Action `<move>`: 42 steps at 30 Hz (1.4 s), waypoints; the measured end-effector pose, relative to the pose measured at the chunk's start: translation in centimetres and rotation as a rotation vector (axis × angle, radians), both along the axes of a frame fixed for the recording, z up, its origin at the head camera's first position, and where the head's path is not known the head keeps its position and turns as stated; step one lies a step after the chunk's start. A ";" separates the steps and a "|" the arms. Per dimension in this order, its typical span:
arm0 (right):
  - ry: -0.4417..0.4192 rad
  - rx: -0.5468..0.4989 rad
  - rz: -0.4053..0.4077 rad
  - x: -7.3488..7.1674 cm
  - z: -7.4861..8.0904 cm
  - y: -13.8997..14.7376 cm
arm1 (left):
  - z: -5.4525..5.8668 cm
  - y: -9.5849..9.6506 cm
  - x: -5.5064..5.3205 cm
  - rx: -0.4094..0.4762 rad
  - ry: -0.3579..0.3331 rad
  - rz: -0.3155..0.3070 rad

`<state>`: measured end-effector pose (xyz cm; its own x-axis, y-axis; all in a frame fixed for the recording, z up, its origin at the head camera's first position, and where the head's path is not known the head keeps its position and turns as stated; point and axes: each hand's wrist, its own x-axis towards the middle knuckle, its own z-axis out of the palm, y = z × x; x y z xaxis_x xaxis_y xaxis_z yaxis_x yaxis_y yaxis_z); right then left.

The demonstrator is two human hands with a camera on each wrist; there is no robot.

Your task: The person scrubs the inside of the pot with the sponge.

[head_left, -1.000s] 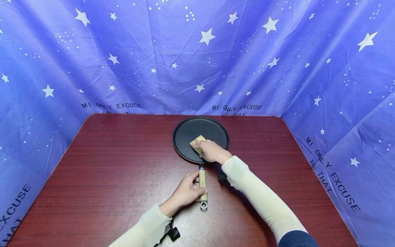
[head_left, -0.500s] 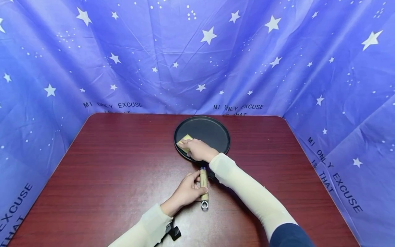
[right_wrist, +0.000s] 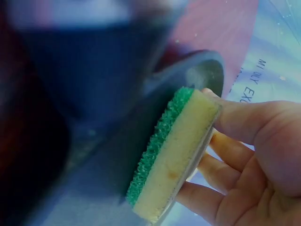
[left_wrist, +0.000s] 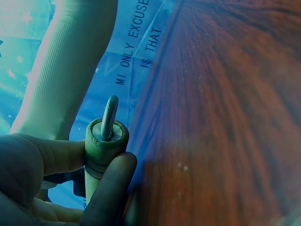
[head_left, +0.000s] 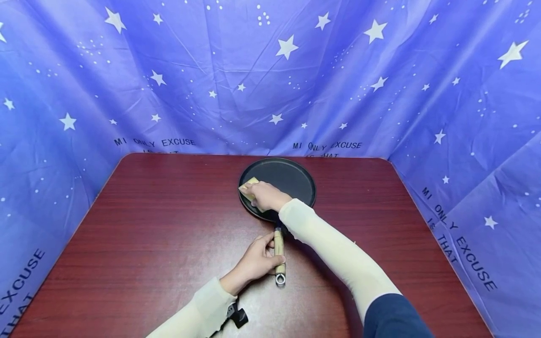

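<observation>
A round black flat pan (head_left: 296, 180) lies on the table near its far edge, its wooden handle (head_left: 278, 244) pointing toward me. My left hand (head_left: 253, 258) grips that handle between thumb and fingers, and the left wrist view shows the metal hanging ring (left_wrist: 109, 117) at its end. At the pan's left side, my right hand (head_left: 268, 196) holds a sponge (right_wrist: 174, 160) against the cooking surface. The sponge is pale yellow with a rough green layer (right_wrist: 157, 141), which faces the pan. Part of the sponge is hidden under the hand in the head view.
The dark red wooden table (head_left: 160, 211) extends to both sides of the pan. A blue curtain (head_left: 236, 56) with white stars and lettering hangs behind and along both sides. The right forearm's pale sleeve (head_left: 338, 249) passes over the table's right half.
My right hand has slid the sponge left across the pan from near its middle, then slightly farther away along the left rim. The left hand keeps its hold on the handle.
</observation>
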<state>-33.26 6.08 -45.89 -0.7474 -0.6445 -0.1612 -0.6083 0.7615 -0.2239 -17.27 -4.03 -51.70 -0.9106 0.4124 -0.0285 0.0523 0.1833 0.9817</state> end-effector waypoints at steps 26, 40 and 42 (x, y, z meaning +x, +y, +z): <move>-0.017 0.004 -0.241 -6.8 -0.8 1.2 | 0.2 0.0 0.1 0.069 -0.064 0.000; -0.017 -0.067 -0.314 -6.8 -0.7 6.1 | 0.2 0.0 0.3 0.051 -0.032 0.008; -0.025 -0.076 -0.331 -6.7 -0.7 7.0 | 0.1 0.0 0.3 0.060 -0.043 0.009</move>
<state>-39.94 13.05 -46.56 -0.9145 -0.3785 -0.1430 -0.3246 0.8972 -0.2995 -16.93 -4.02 -51.58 -0.9128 0.4062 -0.0429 0.0085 0.1239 0.9923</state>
